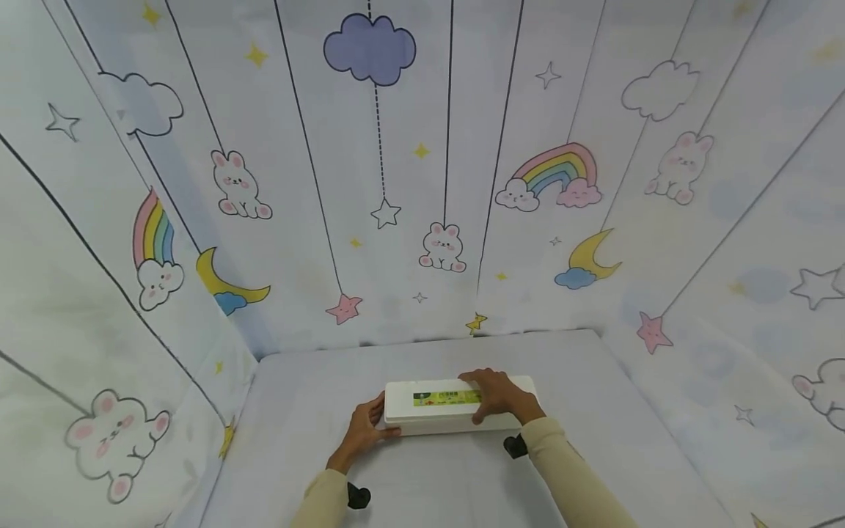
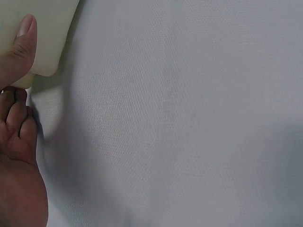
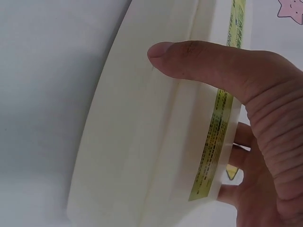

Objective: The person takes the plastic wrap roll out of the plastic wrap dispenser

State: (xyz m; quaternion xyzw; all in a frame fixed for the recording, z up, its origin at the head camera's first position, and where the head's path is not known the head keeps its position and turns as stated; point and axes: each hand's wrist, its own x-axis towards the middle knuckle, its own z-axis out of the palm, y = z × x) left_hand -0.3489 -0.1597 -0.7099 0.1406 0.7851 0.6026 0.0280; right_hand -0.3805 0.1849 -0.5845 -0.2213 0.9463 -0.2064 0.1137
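A long white lidded box (image 1: 399,409) lies crosswise on the white-covered table. A green and yellow label (image 1: 436,399) with small print runs along its top. My left hand (image 1: 361,431) holds the box's left end, the thumb on its front side; the left wrist view shows the other fingers curled at the end. From above, my right hand (image 1: 498,396) grips the box right of its middle. Its thumb (image 3: 189,59) lies on the front, across the seam below the lid, and the fingers reach over the far edge. Part of the label is hidden under this hand.
The white cloth tabletop (image 1: 290,418) surrounds the box. A patterned curtain (image 1: 396,279) with rabbits, stars and clouds rises behind the table, and similar cloth hangs on both sides. Black wrist mounts (image 1: 359,497) show at both sleeves.
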